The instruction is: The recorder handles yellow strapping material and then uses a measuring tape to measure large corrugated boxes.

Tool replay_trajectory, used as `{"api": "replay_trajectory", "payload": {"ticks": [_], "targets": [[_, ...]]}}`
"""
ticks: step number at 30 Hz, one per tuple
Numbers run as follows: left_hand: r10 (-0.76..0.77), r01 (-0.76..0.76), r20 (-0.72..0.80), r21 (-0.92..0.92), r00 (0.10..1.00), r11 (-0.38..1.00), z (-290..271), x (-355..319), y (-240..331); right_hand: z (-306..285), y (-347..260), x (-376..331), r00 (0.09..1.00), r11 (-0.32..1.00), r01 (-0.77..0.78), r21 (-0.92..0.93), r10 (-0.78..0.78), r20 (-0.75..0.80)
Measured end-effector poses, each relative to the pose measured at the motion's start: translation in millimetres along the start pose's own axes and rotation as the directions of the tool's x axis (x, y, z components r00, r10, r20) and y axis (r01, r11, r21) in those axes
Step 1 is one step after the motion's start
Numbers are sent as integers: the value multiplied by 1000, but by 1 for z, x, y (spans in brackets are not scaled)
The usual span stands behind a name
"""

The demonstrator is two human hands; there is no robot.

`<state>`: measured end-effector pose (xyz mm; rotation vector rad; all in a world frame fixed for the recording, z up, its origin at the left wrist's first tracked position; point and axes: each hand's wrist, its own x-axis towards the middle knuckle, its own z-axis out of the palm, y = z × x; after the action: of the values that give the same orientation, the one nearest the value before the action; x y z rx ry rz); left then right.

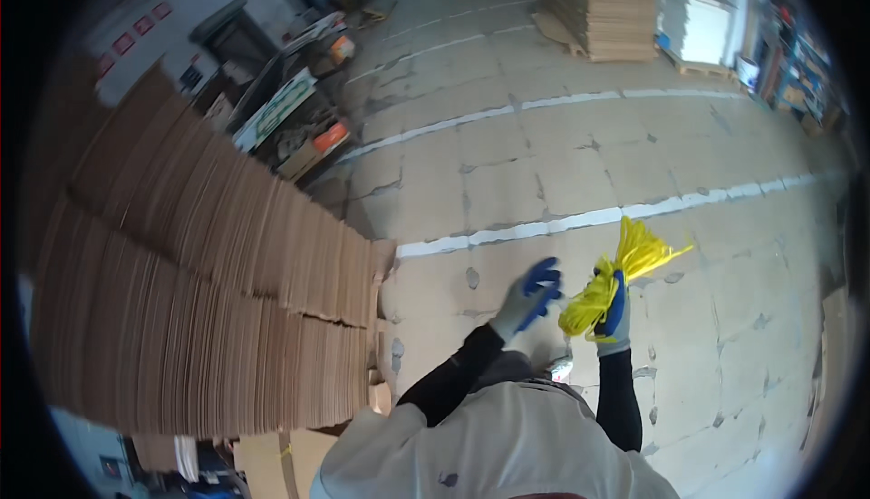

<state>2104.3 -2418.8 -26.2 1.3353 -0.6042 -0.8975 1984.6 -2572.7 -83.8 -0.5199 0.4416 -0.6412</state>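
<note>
A bundle of yellow plastic strapping (639, 250) is gripped around its middle by my right hand (617, 313), in a grey glove with blue coating. Loose strands fan out beyond the hand, and looped ends hang on its left side. My left hand (530, 296), gloved alike, hovers just left of the bundle, apart from it. Its fingers are spread and partly curled, with nothing visible in them. Both forearms wear black sleeves.
Tall stacks of flat brown cardboard (208, 290) rise close on my left. Further off stand another cardboard pile (616, 9), a white stack on a pallet (693, 23) and cluttered boxes (294, 127). White lines (562, 223) cross the patched, tiled floor (507, 168).
</note>
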Motion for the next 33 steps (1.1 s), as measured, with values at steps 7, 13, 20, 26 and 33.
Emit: {"api": "replay_trajectory", "payload": {"ticks": [7, 13, 20, 26, 33], "targets": [[-259, 157, -39, -706, 965, 691, -152, 63, -96, -55, -93, 129, 984, 982, 99, 161, -121, 133], [-399, 340, -582, -214, 708, 916, -227, 146, -141, -124, -99, 177, 895, 920, 389, 53, -363, -260], [-395, 402, -82, 100, 915, 910, -133, 453, -125, -165, -132, 190, 584, 729, 676, -108, -619, -526], [-105, -24, 395, 310, 912, 950, -12, 641, -74, -149, -154, 196, 436, 557, 827, -76, -722, -537], [-301, 108, 611, 333, 732, 937, 137, 701, -105, -191, -210, 236, 337, 330, 939, 101, -811, -478]]}}
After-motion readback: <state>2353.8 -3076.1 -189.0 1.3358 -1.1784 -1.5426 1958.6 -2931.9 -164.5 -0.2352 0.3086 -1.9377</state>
